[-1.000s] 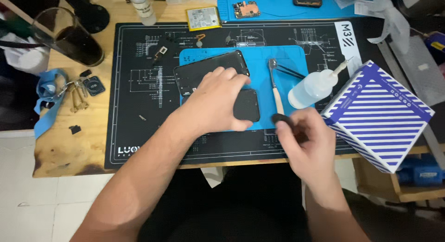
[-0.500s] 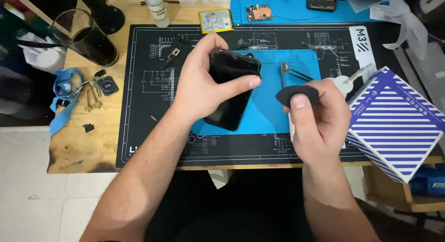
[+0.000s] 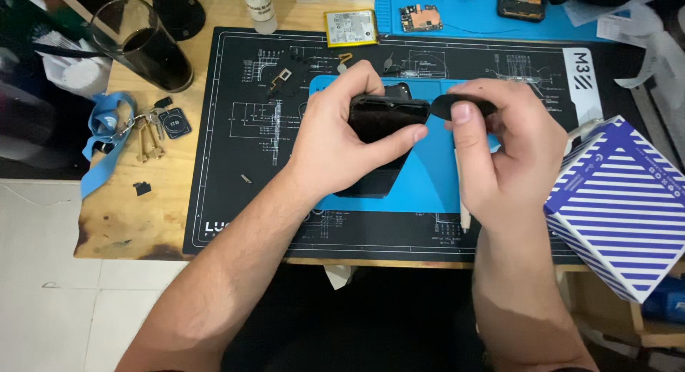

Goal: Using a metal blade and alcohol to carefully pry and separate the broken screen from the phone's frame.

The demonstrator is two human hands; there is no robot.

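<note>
My left hand [image 3: 341,140] grips a black phone [image 3: 385,122], lifted and tilted above a blue pad [image 3: 428,179] on the black work mat [image 3: 235,165]. My right hand [image 3: 499,154] pinches a flat black pick [image 3: 446,106] between thumb and fingers. The pick's tip touches the phone's upper right edge. A thin pale tool [image 3: 462,201] pokes out below my right hand, lying on the pad.
A dark glass [image 3: 146,47] stands at the back left, with keys on a blue lanyard [image 3: 107,140] beside it. A yellow battery [image 3: 349,26], a small circuit board [image 3: 419,17] and another phone [image 3: 523,1] lie at the back. A blue-striped box [image 3: 621,201] stands at right.
The phone has been raised off the pad by my left hand. My right hand has brought the pick from the table's right up to the phone's edge.
</note>
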